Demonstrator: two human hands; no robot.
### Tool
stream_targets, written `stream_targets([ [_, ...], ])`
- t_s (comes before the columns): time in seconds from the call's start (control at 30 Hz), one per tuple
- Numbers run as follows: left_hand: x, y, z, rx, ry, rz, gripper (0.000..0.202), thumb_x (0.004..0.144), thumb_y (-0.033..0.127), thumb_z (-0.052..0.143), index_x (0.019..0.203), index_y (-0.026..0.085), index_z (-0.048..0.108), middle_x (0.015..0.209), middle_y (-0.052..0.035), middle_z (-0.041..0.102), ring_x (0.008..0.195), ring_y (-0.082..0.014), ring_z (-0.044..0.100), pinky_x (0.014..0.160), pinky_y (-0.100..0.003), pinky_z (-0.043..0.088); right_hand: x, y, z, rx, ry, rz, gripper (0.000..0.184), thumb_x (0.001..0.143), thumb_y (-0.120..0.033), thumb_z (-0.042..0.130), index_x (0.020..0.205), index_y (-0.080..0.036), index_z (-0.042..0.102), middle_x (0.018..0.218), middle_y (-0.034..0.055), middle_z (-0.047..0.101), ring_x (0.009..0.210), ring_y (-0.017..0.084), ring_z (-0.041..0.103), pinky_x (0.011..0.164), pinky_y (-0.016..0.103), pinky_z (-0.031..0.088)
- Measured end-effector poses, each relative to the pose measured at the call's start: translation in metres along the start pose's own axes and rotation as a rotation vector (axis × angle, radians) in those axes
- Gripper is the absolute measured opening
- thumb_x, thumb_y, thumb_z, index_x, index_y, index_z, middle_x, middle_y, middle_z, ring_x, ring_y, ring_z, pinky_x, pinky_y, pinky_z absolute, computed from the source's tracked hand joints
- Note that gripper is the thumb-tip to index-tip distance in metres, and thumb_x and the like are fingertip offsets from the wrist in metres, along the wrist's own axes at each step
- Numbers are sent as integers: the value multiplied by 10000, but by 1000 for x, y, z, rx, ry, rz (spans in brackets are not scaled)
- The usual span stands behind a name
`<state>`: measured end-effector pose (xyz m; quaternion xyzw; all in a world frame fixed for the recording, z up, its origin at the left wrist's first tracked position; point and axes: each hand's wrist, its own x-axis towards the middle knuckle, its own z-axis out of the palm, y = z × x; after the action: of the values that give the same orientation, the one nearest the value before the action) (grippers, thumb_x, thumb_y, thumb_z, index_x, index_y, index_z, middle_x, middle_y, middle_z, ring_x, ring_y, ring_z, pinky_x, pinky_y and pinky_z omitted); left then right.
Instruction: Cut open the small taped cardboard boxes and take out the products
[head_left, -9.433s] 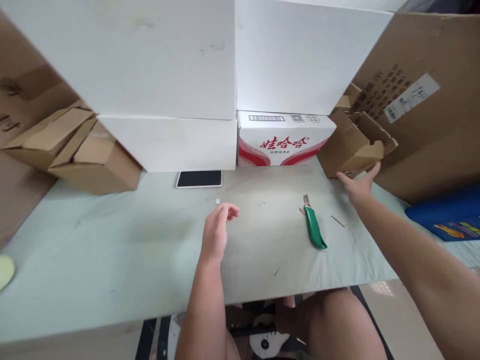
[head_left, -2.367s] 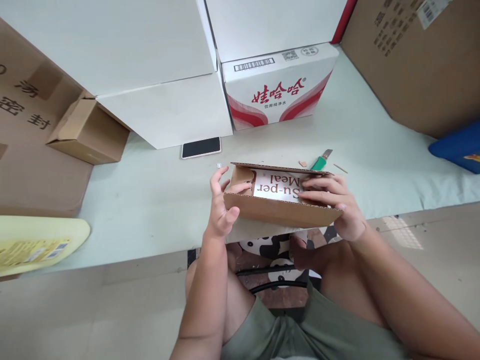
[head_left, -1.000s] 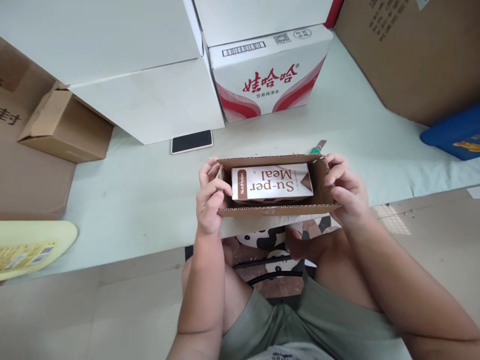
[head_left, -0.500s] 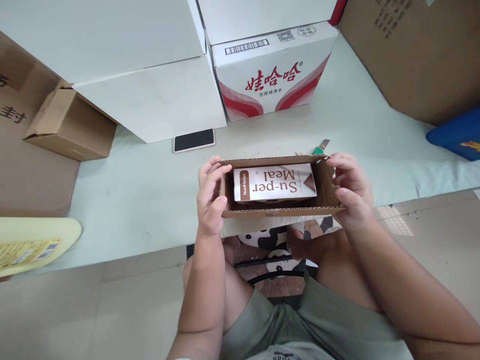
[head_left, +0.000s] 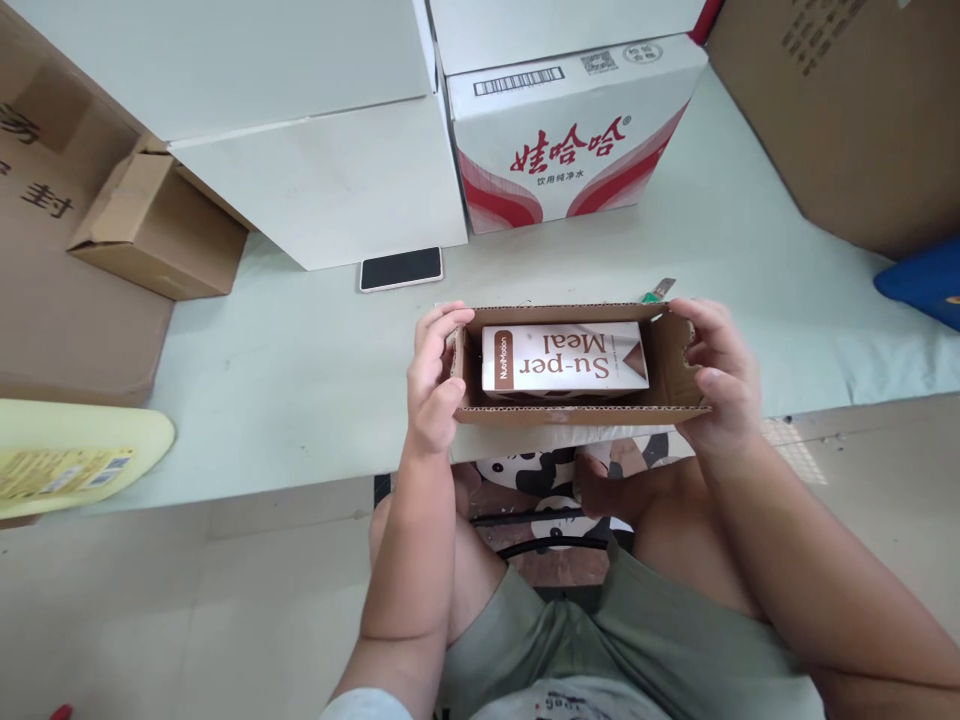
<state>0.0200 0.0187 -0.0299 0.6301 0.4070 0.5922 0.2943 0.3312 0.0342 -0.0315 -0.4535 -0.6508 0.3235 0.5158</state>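
Observation:
An open-topped cardboard box [head_left: 570, 415] sits between my hands at the front edge of the table. Inside it lies a white and brown carton [head_left: 566, 358] printed "Su-per Meal", its lettering upside down to me. My left hand [head_left: 436, 375] grips the box's left end, thumb and fingers over the rim. At the opposite end, my right hand [head_left: 720, 370] holds the rim around a ragged cutout. Just behind the box's right end lies a green utility knife [head_left: 660, 290] with its blade out, partly hidden by the rim.
A phone [head_left: 401, 270] lies behind the box on the table [head_left: 300, 370]. White cartons [head_left: 375, 185] and a red-white water carton [head_left: 577, 150] stand at the back. Brown boxes [head_left: 169, 230] flank the left, with a yellow bottle [head_left: 82, 455] near the edge. A blue object [head_left: 922, 285] is at right.
The view has shifted slightly, so the table things appear a little to the right and higher. Both hands keep hold of the box, with the carton still inside.

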Motion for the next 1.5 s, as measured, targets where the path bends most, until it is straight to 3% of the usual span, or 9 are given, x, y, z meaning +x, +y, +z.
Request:
stream_targets([
  [0.13, -1, -3, 1, 45, -16, 60, 645, 877, 767, 589, 1354, 337, 650, 1442, -95, 567, 1345, -354, 590, 1089, -507, 578, 0, -14, 0, -24, 93, -107, 534, 868, -704, 599, 1309, -411, 669, 1251, 84, 567, 1172, 345, 598, 887, 511, 556],
  [0.27, -8, 0, -4, 64, -84, 83, 663, 897, 725, 578, 1414, 311, 601, 1459, -130, 538, 1408, -349, 557, 1142, -491, 562, -5, -64, -13, -296, 180, -251, 176, 910, -434, 701, 1063, -349, 724, 1044, 87, 631, 991, 308, 634, 805, 485, 525],
  [0.43, -17, 10, -17, 89, -240, 94, 735, 791, 571, 740, 1466, 334, 567, 1563, -141, 459, 1530, -392, 443, 1227, -542, 506, 5, -129, -12, -690, -350, -281, 163, 962, -349, 598, 916, -293, 744, 885, 47, 756, 735, 232, 666, 637, 401, 505],
  [0.57, -19, 18, -19, 72, -295, 48, 787, 771, 465, 778, 1502, 310, 530, 1579, -160, 428, 1508, -399, 474, 1215, -566, 520, 30, -146, 11, -1173, -749, -197, 467, 876, -412, 650, 1327, -301, 698, 1296, 64, 757, 1022, 307, 728, 643, 387, 527],
  [0.7, -18, 20, -14, 59, -292, 31, 804, 739, 453, 801, 1485, 304, 538, 1567, -145, 441, 1483, -404, 489, 1237, -563, 494, 53, -150, 31, -1415, -947, -144, 768, 821, -526, 699, 1528, -273, 540, 1429, 110, 694, 1153, 381, 703, 658, 425, 547],
  [0.97, -15, 24, -13, 56, -221, 42, 662, 734, 420, 823, 1273, 276, 466, 1301, -107, 533, 1053, -256, 609, 916, -434, 618, 62, -141, 56, -1577, -1001, -255, 538, 826, -565, 703, 1244, -227, 687, 1141, 151, 788, 992, 362, 737, 604, 382, 468],
  [1.1, -16, 23, -13, -16, -217, -52, 668, 702, 429, 849, 1195, 287, 422, 1307, -84, 502, 1087, -247, 558, 934, -427, 569, 66, -146, 57, -1611, -1032, -210, 521, 838, -542, 650, 1240, -212, 678, 1122, 146, 790, 963, 355, 738, 616, 374, 444],
  [1.27, -15, 5, -14, -150, -231, -144, 723, 696, 513, 855, 1216, 292, 404, 1384, -95, 435, 1241, -289, 477, 1064, -462, 482, 80, -156, 37, -1362, -980, -179, 556, 768, -599, 651, 1199, -250, 701, 1066, 109, 788, 906, 329, 709, 656, 384, 472],
  [1.5, -10, -6, -9, -274, -273, -196, 691, 719, 648, 821, 1110, 290, 377, 1433, -79, 432, 1298, -288, 478, 1103, -448, 446, 86, -169, -9, -842, -712, -219, 563, 732, -566, 680, 1181, -229, 725, 917, 55, 753, 758, 222, 645, 681, 370, 491],
])
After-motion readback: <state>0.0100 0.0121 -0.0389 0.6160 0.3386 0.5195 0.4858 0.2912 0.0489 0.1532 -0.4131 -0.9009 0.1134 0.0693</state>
